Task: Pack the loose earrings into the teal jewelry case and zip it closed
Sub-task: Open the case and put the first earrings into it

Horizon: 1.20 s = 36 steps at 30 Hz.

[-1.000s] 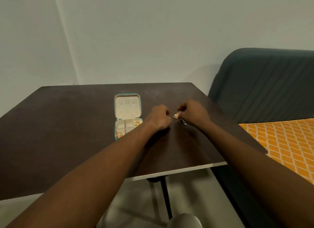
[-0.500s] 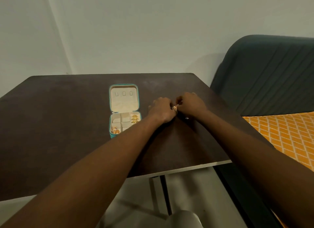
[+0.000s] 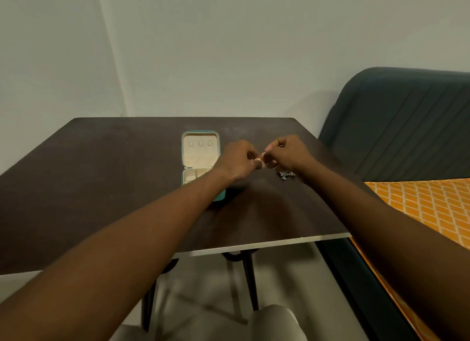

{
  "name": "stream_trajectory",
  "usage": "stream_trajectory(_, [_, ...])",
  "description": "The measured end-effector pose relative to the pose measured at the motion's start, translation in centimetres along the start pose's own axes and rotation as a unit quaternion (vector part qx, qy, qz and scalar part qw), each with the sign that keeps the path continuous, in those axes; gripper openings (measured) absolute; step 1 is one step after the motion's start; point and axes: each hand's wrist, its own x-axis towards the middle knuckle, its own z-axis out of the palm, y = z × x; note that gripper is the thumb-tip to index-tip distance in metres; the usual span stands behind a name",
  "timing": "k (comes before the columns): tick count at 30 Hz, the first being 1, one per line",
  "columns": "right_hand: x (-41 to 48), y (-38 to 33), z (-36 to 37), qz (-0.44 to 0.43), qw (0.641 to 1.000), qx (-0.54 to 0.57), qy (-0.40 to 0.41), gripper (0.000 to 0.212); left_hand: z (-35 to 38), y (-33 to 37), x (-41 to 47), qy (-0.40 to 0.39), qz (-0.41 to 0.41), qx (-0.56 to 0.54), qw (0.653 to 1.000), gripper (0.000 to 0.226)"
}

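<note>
Both hands meet above the right half of the tabletop (image 3: 101, 175), fingers curled. The left hand (image 3: 239, 160) and the right hand (image 3: 287, 152) pinch a small gold earring (image 3: 258, 159) between their fingertips. A darker, sparkly earring (image 3: 286, 175) lies on the tabletop just under the right wrist. The teal jewelry case (image 3: 199, 155) lies open just left of the left hand, its lid toward the far edge and its tray partly hidden by the left forearm.

A dark brown table (image 3: 101, 178) with a pale near edge carries the open teal jewelry case (image 3: 200, 151) toward its far middle. A small silvery earring (image 3: 286, 175) lies to the right, apart.
</note>
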Motion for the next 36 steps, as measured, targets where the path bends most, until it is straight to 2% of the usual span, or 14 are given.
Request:
stream_trajectory(6, [-2.5,-3.0,0.9,0.026,0.994,0.081,-0.061,0.035,-3.9,0.0,-3.1,-0.018,-0.013,-0.01,1.0,0.021])
stream_trajectory(9, [-3.6,-4.5,1.9,0.04,0.992,0.08,-0.092,0.03,-5.6,-0.3,-5.0,-0.017,-0.039,-0.026,0.999,0.03])
stream_trajectory(12, [-4.9,-5.9,3.0,0.025,0.992,0.049,-0.114,0.017,-7.1,-0.5,-6.7,-0.023,-0.076,-0.066,0.995,0.026])
stream_trajectory(16, [-6.1,-6.9,4.9,0.023,0.993,0.047,-0.109,0.02,-8.5,-1.0,-8.6,-0.035,-0.161,-0.154,0.974,0.017])
stream_trajectory(20, [-7.1,-7.5,6.7,0.039,0.989,0.058,-0.134,0.018,-9.5,-1.9,-10.1,-0.035,-0.22,-0.201,0.954,0.022])
stream_trajectory(25, [-7.3,-8.0,8.8,0.058,0.986,0.066,-0.145,0.022,-10.9,-3.1,-11.0,-0.012,-0.199,-0.158,0.967,0.023])
stream_trajectory(30, [-6.6,-8.4,10.3,0.038,0.986,-0.007,-0.159,0.022,-11.0,-4.1,-10.7,0.008,-0.187,-0.102,0.977,0.02])
stream_trajectory(32, [-6.2,-8.2,10.7,0.031,0.986,-0.037,-0.159,0.023,-10.8,-4.4,-10.4,0.016,-0.203,-0.109,0.973,0.016])
stream_trajectory(36, [-5.9,-7.6,11.1,0.036,0.989,-0.009,-0.143,0.026,-10.1,-4.9,-10.0,0.027,-0.268,-0.151,0.951,0.015])
